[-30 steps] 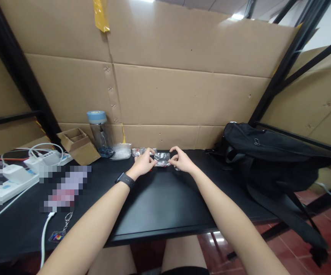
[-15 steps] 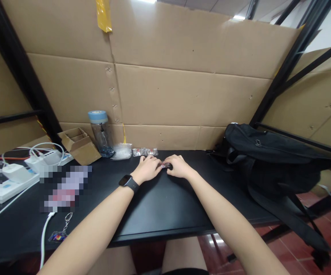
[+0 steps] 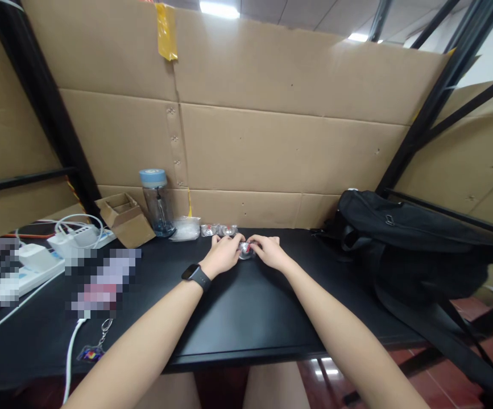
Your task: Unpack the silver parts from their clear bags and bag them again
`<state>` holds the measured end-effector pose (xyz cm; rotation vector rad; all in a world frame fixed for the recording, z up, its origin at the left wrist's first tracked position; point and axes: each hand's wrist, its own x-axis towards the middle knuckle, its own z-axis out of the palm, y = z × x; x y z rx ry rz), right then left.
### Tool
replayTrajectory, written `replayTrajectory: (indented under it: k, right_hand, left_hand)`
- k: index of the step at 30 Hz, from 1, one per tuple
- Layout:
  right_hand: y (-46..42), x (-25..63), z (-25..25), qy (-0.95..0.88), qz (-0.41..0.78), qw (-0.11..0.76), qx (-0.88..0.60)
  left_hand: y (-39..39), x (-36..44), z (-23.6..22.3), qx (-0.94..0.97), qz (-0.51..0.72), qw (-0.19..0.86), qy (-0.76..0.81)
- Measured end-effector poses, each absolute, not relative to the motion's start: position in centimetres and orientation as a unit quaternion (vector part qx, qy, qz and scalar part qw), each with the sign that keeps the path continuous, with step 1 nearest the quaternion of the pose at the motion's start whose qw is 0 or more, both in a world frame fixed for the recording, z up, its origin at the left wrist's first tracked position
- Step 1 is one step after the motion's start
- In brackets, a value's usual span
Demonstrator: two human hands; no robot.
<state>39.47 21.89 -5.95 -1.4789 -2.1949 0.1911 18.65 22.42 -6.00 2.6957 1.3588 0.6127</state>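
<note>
Both my hands meet near the far middle of the black desk (image 3: 237, 318). My left hand (image 3: 224, 254), with a black watch on its wrist, and my right hand (image 3: 268, 251) have their fingers curled and pinched round a small shiny clear packet (image 3: 245, 249) with a bit of red showing. The packet rests on or just above the desk; most of it is hidden by my fingers. Just behind my hands lie more small clear packets (image 3: 218, 229) by the cardboard wall.
A water bottle with a blue lid (image 3: 157, 201), an open cardboard box (image 3: 125, 218) and a clear plastic bag (image 3: 185, 228) stand at the back left. Power strips and white cables (image 3: 69, 238) lie at the left, a keyring (image 3: 95, 346) near the front. A black backpack (image 3: 404, 244) fills the right.
A second ago my hands held the packet stretched flat between them. They have closed together over it, so it now shows only as a small bunch between my fingers. The view shifted slightly.
</note>
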Motion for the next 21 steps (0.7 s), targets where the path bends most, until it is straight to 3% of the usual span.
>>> replayTrajectory:
  k: [7, 13, 21]
  right_hand:
    - [21.3, 39.2, -5.8, -0.811, -0.017, 0.238, -0.534]
    - [20.3, 38.6, -5.4, -0.87, 0.022, 0.161, -0.465]
    - [21.2, 37.8, -6.9, -0.852, -0.054, 0.142, -0.502]
  left_hand:
    - [22.4, 19.1, -6.4, 0.87, 0.18, -0.034, 0.457]
    - [22.5, 19.2, -6.3, 0.86, 0.199, -0.075, 0.464]
    - [23.0, 17.8, -6.2, 0.841, 0.196, -0.061, 0.5]
